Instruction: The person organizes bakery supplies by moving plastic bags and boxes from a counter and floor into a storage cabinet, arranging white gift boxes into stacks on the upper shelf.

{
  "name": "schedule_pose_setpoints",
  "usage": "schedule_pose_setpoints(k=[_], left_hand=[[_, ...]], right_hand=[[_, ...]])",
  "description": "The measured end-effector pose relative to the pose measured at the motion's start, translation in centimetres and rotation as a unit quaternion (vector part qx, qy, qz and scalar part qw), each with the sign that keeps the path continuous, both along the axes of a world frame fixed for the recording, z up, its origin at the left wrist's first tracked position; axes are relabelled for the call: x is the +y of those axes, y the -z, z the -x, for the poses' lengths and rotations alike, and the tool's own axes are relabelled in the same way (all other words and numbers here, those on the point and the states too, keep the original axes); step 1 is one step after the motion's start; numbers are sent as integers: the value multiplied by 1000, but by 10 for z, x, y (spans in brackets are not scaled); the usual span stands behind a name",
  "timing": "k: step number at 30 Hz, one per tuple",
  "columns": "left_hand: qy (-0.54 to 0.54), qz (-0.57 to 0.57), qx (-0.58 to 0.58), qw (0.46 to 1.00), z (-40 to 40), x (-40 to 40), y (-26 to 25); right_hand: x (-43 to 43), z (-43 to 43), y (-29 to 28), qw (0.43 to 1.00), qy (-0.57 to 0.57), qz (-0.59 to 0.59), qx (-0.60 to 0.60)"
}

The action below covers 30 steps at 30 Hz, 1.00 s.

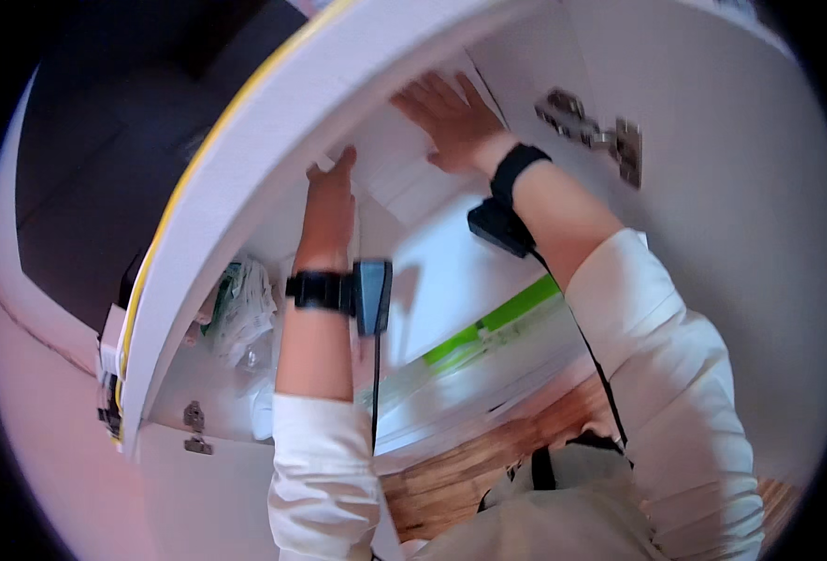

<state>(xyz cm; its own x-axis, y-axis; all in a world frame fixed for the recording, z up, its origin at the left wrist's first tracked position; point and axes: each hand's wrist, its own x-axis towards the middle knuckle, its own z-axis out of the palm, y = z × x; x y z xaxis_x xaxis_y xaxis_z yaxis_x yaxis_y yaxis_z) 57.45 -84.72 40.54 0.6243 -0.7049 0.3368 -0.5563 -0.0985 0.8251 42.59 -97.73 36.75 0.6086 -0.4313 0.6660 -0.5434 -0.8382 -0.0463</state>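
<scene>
Both of my arms reach inside a white cabinet point(406, 210), below its curved-looking countertop edge point(245, 119). My right hand point(455, 126) is spread against a pale inner panel, fingers apart and nothing in them. To its left, my left hand point(330, 172) is raised near the cabinet's upper front, thumb and a finger apart. Something small and white shows between them; whether the hand grips it is unclear. Below the hands lies a flat white surface point(441, 263) with a bright green strip point(487, 326) along its near side, blurred.
Crumpled plastic bags point(245, 315) sit in the cabinet's left side. Metal hinges point(595, 137) join the open right door point(729, 231); another hinge point(196, 428) is at the left door point(203, 491). A yellow strip runs along the countertop. Below is wood-look floor point(448, 491).
</scene>
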Motion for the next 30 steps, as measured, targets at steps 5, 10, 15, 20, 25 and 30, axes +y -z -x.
schedule_pose_setpoints(k=[5, 10, 15, 20, 25, 30], left_hand=[[176, 78, 198, 961, 84, 93, 11], [199, 5, 274, 941, 119, 265, 70], [-198, 140, 365, 899, 209, 415, 183], [-472, 329, 488, 657, 365, 529, 294], [-675, 467, 480, 310, 542, 588, 459], [-796, 339, 478, 152, 685, 592, 573]], right_hand=[[-1, 23, -22, 982, 22, -111, 149], [78, -18, 14, 970, -8, -224, -95], [184, -4, 81, 693, -464, -517, -195], [213, 17, 130, 863, -448, -197, -126], [211, 13, 141, 959, -273, 68, -13], [248, -11, 136, 925, -238, 279, -99]])
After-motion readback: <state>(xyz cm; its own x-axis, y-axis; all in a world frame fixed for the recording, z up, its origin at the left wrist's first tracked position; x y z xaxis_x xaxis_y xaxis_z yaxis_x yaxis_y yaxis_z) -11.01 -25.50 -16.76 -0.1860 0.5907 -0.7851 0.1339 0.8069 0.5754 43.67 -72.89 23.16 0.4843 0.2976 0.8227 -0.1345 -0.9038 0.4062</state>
